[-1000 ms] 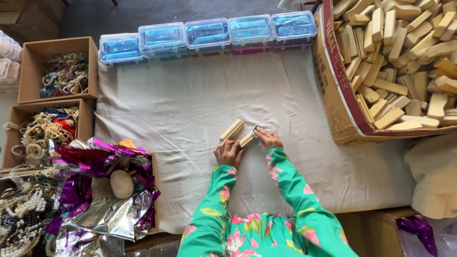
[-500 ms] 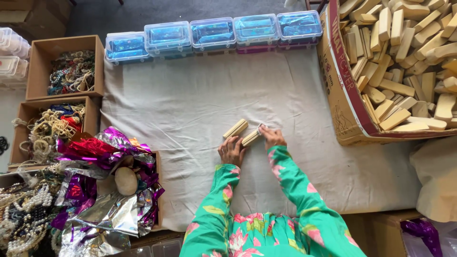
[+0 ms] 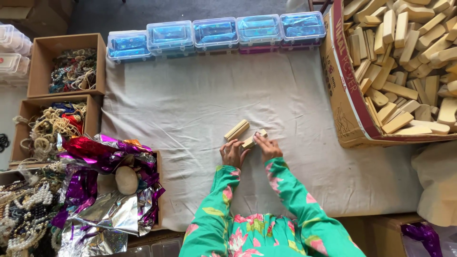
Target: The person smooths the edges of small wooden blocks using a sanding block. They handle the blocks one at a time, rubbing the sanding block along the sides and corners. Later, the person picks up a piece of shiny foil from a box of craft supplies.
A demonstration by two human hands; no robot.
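Far left of frame: cardboard boxes of beads and cords, crumpled foil wrap lower left.

Centre: left hand flat on cloth-covered tabletop, fingers spread, gripping nothing, just below free wooden block.

Right hand pinching second wooden block at its upper right end.

Both blocks: long axis diagonal, lower left to upper right, near parallel, just beside each other.

Step, by my read: pairing blocks. Next calls for sliding them flush.

Right of frame: carton of wooden pieces.
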